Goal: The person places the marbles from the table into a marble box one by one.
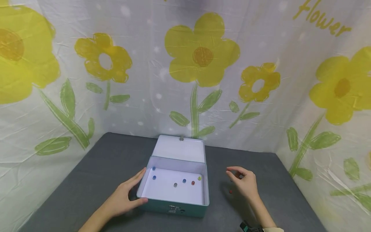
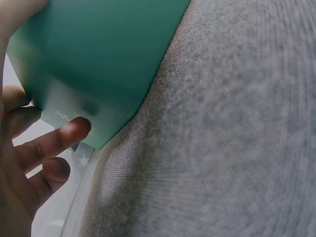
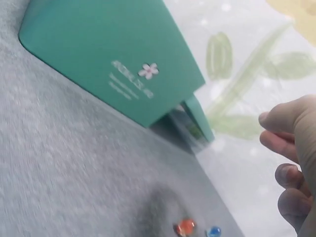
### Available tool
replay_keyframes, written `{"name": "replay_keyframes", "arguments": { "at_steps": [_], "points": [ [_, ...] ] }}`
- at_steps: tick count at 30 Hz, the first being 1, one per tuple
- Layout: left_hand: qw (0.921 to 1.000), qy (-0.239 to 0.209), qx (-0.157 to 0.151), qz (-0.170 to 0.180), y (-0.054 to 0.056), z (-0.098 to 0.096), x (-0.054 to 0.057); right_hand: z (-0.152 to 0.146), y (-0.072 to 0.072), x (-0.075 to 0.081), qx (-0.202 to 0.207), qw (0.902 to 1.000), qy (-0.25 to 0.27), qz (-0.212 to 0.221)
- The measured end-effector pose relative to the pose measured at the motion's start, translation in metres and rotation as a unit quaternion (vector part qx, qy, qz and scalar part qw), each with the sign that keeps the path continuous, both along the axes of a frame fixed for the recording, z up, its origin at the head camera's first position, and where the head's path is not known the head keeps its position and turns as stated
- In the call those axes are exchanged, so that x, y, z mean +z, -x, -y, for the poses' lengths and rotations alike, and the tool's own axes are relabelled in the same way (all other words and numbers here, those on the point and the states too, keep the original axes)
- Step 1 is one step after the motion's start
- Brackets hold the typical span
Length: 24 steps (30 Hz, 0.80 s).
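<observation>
A green tin box (image 1: 173, 211) with a white inside stands with its lid (image 1: 179, 149) laid back. Several small beads lie on its floor: blue (image 1: 184, 181), grey (image 1: 175, 185), red (image 1: 193, 183) and yellow-green (image 1: 199, 178). My left hand (image 1: 124, 196) rests against the box's left side, its thumb at the front corner and fingers spread along the rim. To the right of the box, my right hand (image 1: 244, 183) hovers with thumb and forefinger close together; I see nothing between them. Below it, a red-orange glassy bead (image 3: 185, 227) and a blue one (image 3: 214, 231) lie on the table.
The dark grey tabletop (image 1: 116, 161) surrounds the box. A white curtain (image 1: 145, 96) printed with yellow flowers hangs behind the table and at both sides. A dark band with green (image 1: 250, 227) is on the right wrist, above a pale sleeve (image 1: 273, 229).
</observation>
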<state>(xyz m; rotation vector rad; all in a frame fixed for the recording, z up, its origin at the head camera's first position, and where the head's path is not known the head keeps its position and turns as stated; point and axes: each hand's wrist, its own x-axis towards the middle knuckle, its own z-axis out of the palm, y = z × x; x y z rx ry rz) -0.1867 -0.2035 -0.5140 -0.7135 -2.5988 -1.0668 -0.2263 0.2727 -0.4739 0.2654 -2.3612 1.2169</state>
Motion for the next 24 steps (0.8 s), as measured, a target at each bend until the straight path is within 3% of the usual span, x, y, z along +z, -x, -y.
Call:
{"name": "replay_keyframes", "arguments": {
  "at_steps": [5, 13, 24],
  "points": [
    [1.0, 0.003, 0.001, -0.001, -0.001, 0.001, 0.001, -0.011, -0.001, -0.002, -0.022, 0.9998, -0.001, -0.002],
    [1.0, 0.002, -0.002, -0.005, -0.001, 0.0, 0.0, -0.029, -0.003, -0.012, -0.054, 0.9972, 0.0, 0.052],
    [0.9999, 0.008, 0.005, -0.009, 0.0, 0.001, -0.001, -0.046, -0.011, -0.035, -0.069, 0.9944, -0.061, 0.052]
  ]
}}
